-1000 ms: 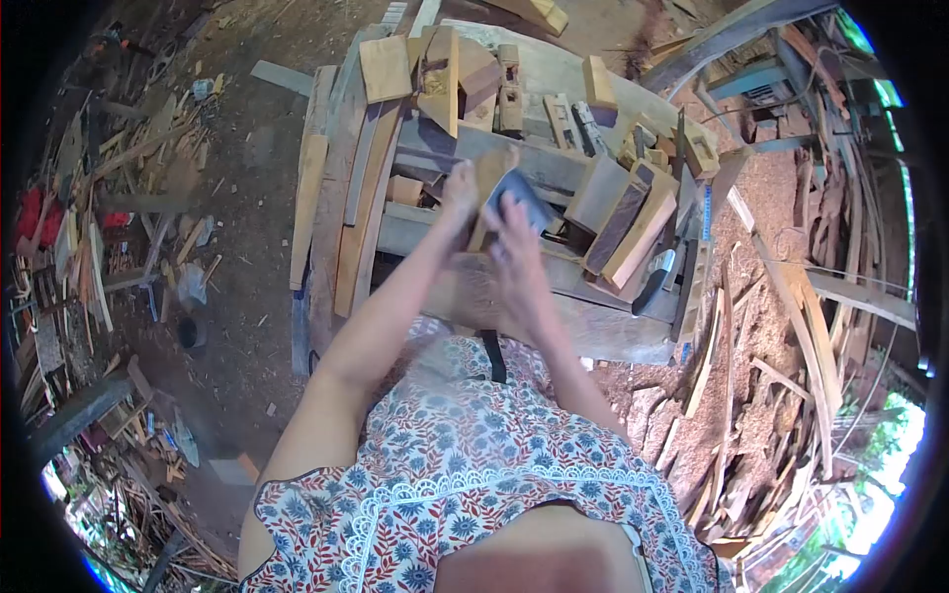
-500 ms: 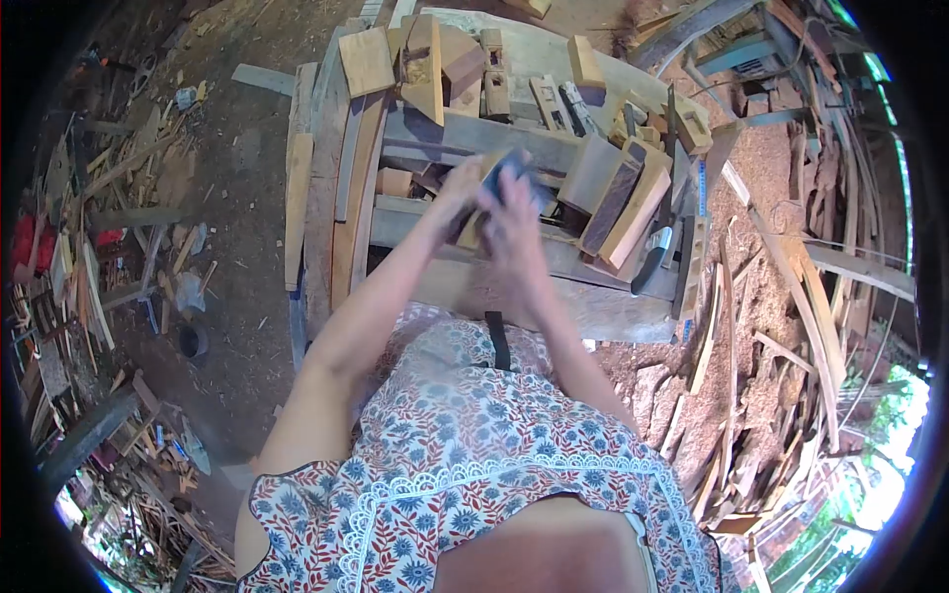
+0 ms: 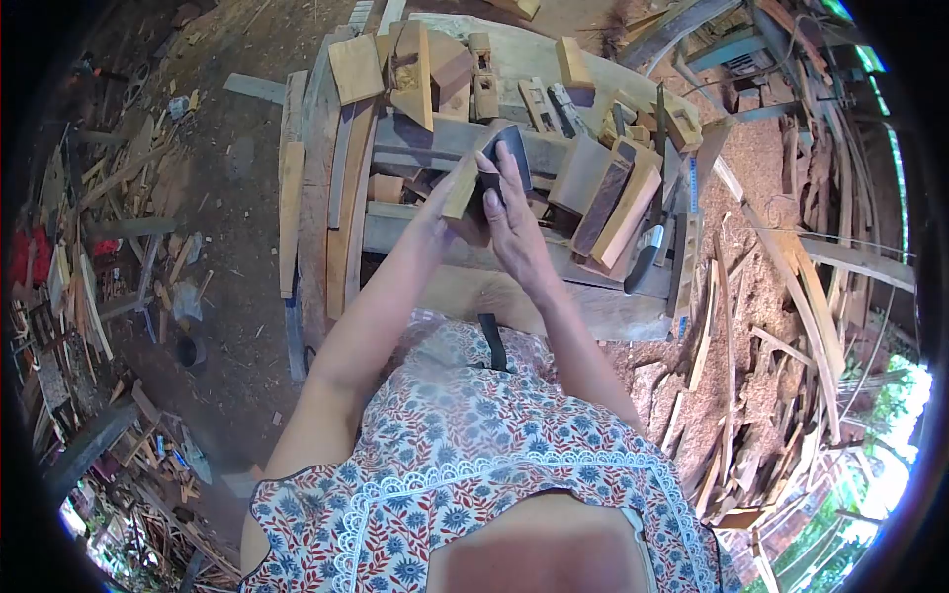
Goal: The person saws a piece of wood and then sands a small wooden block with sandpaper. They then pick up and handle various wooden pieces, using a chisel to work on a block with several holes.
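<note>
Above the workbench, my left hand (image 3: 435, 214) is closed around a wooden block (image 3: 461, 190), held tilted with a pale yellowish face showing. My right hand (image 3: 518, 229) presses a dark sheet of sandpaper (image 3: 513, 156) against the block's right side. The sheet bends over the block's far edge and stands out past my fingertips. The palm and thumb of my right hand lie along the block, and its fingers point away from me. Most of my left fingers are hidden behind the wood.
The slatted workbench (image 3: 593, 308) bears several wood offcuts (image 3: 356, 69) and mortised pieces (image 3: 483, 79). A saw with a black-and-white handle (image 3: 645, 259) lies at its right. Wood shavings (image 3: 741, 267) and long strips cover the ground on the right; scraps (image 3: 138, 168) litter the left.
The motion blur on my right hand is gone. The block has turned so its pale face shows more, and the sandpaper now reaches beyond my right fingertips. The view has shifted slightly.
</note>
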`<state>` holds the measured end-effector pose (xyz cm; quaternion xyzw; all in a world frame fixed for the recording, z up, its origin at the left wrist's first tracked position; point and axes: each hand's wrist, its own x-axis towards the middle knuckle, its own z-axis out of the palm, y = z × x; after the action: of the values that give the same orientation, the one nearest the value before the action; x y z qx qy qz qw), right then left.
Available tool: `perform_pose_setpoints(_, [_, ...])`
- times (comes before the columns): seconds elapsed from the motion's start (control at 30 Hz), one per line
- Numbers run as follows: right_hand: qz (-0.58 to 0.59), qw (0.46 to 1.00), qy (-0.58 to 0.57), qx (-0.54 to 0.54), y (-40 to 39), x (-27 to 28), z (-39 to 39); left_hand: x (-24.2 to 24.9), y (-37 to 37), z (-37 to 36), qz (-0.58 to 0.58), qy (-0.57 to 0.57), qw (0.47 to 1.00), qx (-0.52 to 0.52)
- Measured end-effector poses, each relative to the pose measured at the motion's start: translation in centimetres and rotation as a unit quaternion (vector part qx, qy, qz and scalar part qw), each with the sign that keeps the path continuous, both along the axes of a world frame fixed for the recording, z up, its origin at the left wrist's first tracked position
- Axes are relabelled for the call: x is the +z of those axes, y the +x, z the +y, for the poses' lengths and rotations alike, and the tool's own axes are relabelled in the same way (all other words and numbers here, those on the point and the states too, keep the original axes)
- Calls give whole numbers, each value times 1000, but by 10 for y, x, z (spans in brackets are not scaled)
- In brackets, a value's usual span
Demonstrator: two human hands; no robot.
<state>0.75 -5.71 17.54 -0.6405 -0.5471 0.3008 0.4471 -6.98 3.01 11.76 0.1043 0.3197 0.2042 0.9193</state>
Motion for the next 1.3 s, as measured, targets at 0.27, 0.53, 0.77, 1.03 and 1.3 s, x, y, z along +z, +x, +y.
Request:
perform_pose_setpoints(0.27, [-149, 983, -26, 101, -30, -2, -25, 15, -18, 18, -5, 36, 999, -15])
perform_pose_setpoints(0.53, [-203, 979, -10, -12, 14, -26, 29, 16, -2, -10, 17, 77, 997, -5])
perform_pose_setpoints(0.77, [-179, 984, -1, 18, -13, -42, -10, 22, -13, 17, 51, 112, 992, -24])
perform_pose_setpoints(1.03, [-242, 968, -8, 67, -17, -32, -25, 16, -1, 28, -2, 93, 996, -16])
perform_pose_setpoints(1.3, [33, 975, -108, -194, 117, -51, 37, 33, -1, -12, -109, 49, 988, -98])
